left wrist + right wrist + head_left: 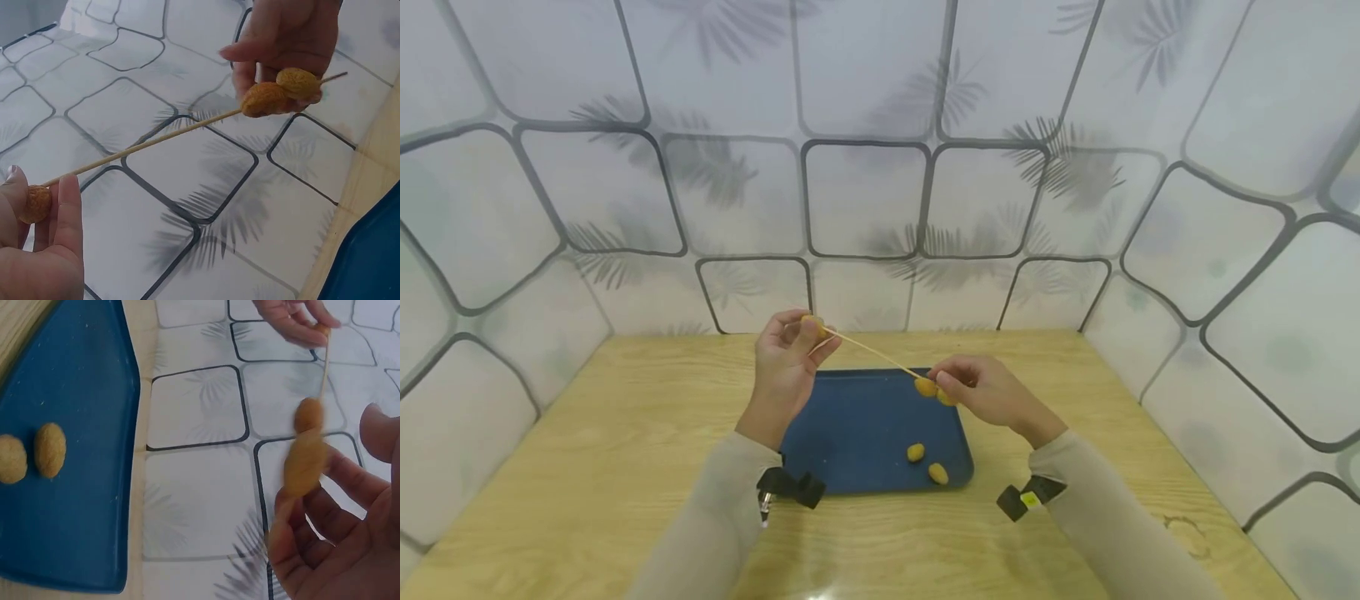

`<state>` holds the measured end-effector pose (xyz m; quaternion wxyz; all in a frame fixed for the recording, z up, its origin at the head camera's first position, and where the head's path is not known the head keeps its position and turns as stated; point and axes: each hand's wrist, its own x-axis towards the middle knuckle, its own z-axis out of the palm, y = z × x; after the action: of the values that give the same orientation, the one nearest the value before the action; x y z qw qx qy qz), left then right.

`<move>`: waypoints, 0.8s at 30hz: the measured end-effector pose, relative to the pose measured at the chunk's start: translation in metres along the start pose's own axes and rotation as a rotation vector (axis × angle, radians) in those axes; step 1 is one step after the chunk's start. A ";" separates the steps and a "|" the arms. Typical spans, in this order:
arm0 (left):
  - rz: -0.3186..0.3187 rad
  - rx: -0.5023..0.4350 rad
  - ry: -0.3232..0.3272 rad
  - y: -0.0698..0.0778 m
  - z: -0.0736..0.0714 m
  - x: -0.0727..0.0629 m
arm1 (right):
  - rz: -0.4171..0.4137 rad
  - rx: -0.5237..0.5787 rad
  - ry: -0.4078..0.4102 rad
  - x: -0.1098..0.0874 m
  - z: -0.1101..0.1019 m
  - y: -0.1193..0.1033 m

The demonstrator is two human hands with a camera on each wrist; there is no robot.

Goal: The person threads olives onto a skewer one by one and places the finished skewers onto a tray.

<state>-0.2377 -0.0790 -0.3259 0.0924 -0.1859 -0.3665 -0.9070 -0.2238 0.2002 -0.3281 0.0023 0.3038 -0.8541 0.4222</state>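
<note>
A thin wooden skewer (pixel 880 354) stretches between the two hands above the tray. My left hand (pixel 786 358) pinches a small, wrinkled yellow-brown ball (pixel 35 204) at one end of it between thumb and fingers. Two more such balls sit side by side near the other end, the inner ball (pixel 262 99) and the outer ball (pixel 297 82); a short length of skewer sticks out past them. Curled fingers of my right hand (pixel 988 392) hold the outer ball, with the thumb standing apart in the right wrist view. Both skewered balls look blurred there.
A dark blue tray (pixel 850 433) lies on the light wooden table (pixel 647 433). Toward its front right corner lie two loose balls, one rounder ball (pixel 915 452) and one oval ball (pixel 938 473). Patterned white walls (pixel 865 200) enclose the table at the back and sides.
</note>
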 end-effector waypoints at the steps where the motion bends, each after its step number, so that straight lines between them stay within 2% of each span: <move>1: 0.001 0.012 -0.011 -0.001 0.001 0.000 | -0.007 -0.020 -0.004 0.003 0.001 -0.001; 4: 0.003 0.037 -0.028 -0.005 0.004 -0.002 | -0.023 -0.010 -0.041 0.011 0.006 -0.005; 9: -0.019 0.038 -0.023 -0.009 0.005 -0.003 | -0.074 0.152 -0.150 0.020 0.017 -0.010; 12: -0.034 0.036 -0.018 -0.010 0.005 -0.004 | -0.081 0.200 -0.183 0.021 0.023 -0.015; 17: -0.022 0.023 -0.028 -0.010 0.003 -0.005 | -0.042 0.186 -0.136 0.020 0.032 -0.026; 24: 0.023 -0.026 -0.079 -0.011 0.004 -0.004 | -0.034 0.203 0.001 0.020 0.046 -0.036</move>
<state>-0.2360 -0.0687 -0.3320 0.0857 -0.2270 -0.3557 -0.9025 -0.2094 0.1400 -0.3264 -0.0211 0.3166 -0.8016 0.5068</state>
